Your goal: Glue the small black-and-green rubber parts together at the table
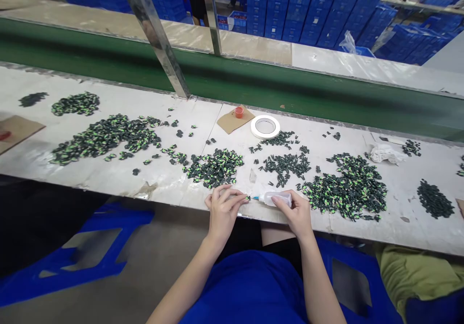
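Head: right hand (297, 212) holds translucent bottle (270, 198).

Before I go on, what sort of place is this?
Likely a factory assembly line: a green conveyor belt, stacked blue crates, and piles of small green-and-black parts.

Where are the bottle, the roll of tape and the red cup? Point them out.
Bottle (267, 198): head view, on its pale body.
Roll of tape (264, 136): head view, on the near side of its white ring.
Red cup (239, 113): head view, on its front wall.
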Tool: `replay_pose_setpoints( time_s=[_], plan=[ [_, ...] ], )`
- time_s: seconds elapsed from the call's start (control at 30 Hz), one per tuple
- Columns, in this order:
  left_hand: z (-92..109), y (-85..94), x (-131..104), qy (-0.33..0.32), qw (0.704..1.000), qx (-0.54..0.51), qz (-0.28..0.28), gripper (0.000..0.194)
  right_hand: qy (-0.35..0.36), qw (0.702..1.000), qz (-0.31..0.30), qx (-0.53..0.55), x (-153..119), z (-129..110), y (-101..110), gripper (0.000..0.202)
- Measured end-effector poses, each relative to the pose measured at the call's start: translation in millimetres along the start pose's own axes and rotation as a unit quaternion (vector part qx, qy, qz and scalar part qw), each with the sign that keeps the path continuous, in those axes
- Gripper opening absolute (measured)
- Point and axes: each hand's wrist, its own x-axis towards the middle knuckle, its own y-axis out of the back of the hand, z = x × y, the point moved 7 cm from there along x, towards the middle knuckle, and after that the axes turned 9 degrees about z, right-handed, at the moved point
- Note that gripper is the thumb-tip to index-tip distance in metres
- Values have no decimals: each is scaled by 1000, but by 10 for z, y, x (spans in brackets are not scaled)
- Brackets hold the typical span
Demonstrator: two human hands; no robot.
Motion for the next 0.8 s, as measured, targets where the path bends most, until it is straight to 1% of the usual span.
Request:
replay_pose_setpoints(
  time_s=[0.2, 0.3, 0.33, 0.4, 0.47, 0.5, 0.57, 0.63, 0.7, 0.77, 0.8],
  plan=[
    [14, 3, -3, -13, 1000, 7, -8, 12, -4, 1000, 4, 6, -19, 4, -29, 29],
    [6, -9, -9, -9, 1000, 3, -7, 12, -5, 1000, 13, 18, -18, 22, -4, 29],
    [-2, -13, -13, -5, 1000, 0, -4, 12, -5, 999, 25, 29, -13, 29, 24, 29],
    [-24, -10, -22, 6, 1000, -10, 4, 14, -3, 996, 68, 63, 3, 36, 113, 29],
    [-46, 16, -28, 18, 999, -31, 12, 16, -1, 989, 113, 91, 22, 31, 185, 29],
    [-56, 44, -28, 23, 998, -47, 18, 17, 2, 987, 124, 98, 35, 16, 188, 28],
    [-75, 130, -24, 37, 995, -87, 32, 17, 16, 987, 117, 107, 69, -48, 98, 31],
    [-104, 237, -19, 59, 989, -129, 51, 15, 35, 989, 77, 118, 116, -137, -108, 37],
    [-153, 332, -24, 97, 980, -160, 72, 14, 40, 992, 31, 119, 171, -201, -367, 39],
    [-211, 386, -45, 144, 969, -180, 88, 16, 41, 995, 13, 91, 232, -230, -567, 40],
    [-237, 390, -59, 167, 964, -188, 91, 17, 45, 996, 13, 71, 262, -238, -626, 41]
  ],
)
